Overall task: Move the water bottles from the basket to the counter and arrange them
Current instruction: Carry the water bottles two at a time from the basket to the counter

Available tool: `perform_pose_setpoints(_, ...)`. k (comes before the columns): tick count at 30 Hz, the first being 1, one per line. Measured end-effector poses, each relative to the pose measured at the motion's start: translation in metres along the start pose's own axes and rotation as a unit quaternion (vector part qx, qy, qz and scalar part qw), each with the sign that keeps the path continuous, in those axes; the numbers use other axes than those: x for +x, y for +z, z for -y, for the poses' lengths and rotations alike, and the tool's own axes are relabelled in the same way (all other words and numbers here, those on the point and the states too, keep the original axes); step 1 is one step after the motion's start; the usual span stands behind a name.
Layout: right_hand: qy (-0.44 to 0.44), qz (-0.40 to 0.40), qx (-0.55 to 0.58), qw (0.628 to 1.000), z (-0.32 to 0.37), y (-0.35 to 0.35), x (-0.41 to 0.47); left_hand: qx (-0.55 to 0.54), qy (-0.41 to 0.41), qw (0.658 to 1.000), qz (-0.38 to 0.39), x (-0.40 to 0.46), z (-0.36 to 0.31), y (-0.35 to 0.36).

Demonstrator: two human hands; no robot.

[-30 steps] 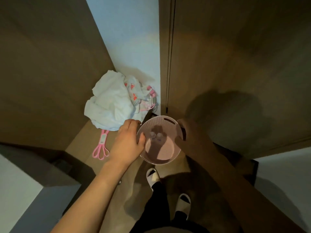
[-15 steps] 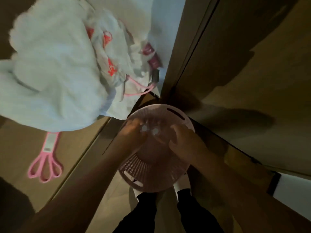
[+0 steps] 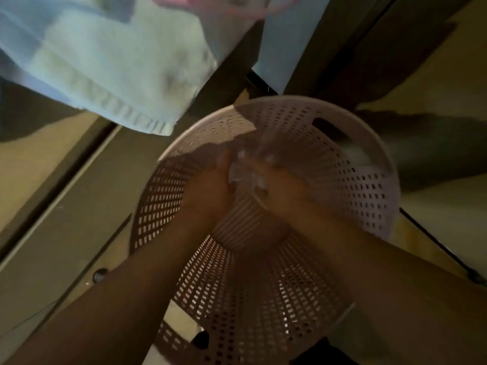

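A pale pink perforated basket (image 3: 369, 159) stands on the floor below me and fills the middle of the view. Both my forearms reach down into it. My left hand (image 3: 210, 185) and my right hand (image 3: 279, 191) are close together deep inside, each wrapped around clear water bottles (image 3: 245, 169), which show only as blurred glints between the fingers. How many bottles there are is hidden by my hands and by the dim light.
A white towel or cloth heap (image 3: 105, 61) lies on a brown ledge at the upper left, close to the basket rim. Dark wooden panels (image 3: 421, 61) rise on the right. A pale wall strip (image 3: 287, 43) stands behind the basket.
My head has come down much closer to the basket. Both hands went from its rim down into it and have closed around the bottles.
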State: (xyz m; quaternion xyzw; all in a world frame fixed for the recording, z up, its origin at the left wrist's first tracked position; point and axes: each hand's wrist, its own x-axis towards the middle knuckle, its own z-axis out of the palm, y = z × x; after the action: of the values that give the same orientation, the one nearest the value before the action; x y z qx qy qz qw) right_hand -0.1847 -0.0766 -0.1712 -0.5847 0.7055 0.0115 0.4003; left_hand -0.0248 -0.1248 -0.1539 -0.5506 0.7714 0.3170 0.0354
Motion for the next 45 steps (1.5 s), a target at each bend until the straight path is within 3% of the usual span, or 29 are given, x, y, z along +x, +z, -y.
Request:
perform_pose_setpoints(4, 0.045, 0.015, -0.002, 0.999, 0.028, -0.063, -0.062, 0.022, -0.022, 0.999, -0.008, -0.045, -0.039, -0.072)
perform_pose_setpoints(10, 0.019, -0.048, -0.037, 0.998, 0.12, -0.208, -0.197, -0.052, 0.019, 0.998, -0.039, -0.145, -0.127, -0.231)
perform_pose_setpoints(16, -0.054, -0.1, -0.008, 0.994, 0.221, -0.361, -0.361, -0.104, 0.007, 0.992, -0.068, -0.27, -0.234, -0.42)
perform_pose_setpoints(20, -0.107, -0.143, 0.046, 0.983, 0.271, -0.413, -0.425, -0.139, 0.031, 0.981, -0.13, -0.337, -0.273, -0.49)
perform_pose_setpoints(24, -0.13, -0.177, 0.069, 0.973, 0.296, -0.428, -0.455, -0.165, 0.027, 0.971, -0.172, -0.37, -0.274, -0.508)
perform_pose_setpoints(31, -0.111, -0.121, 0.006, 0.986, 0.319, -0.426, -0.472, -0.149, -0.004, 0.969, -0.197, -0.404, -0.243, -0.51)
perform_pose_setpoints(36, -0.155, -0.056, -0.038, 0.986, 0.34, -0.419, -0.471, -0.127, -0.042, 0.963, -0.234, -0.443, -0.229, -0.51)
perform_pose_setpoints(45, -0.326, 0.047, -0.154, 0.931, 0.437, -0.372, -0.494, -0.199, -0.212, 0.866, -0.407, -0.573, -0.214, -0.497)
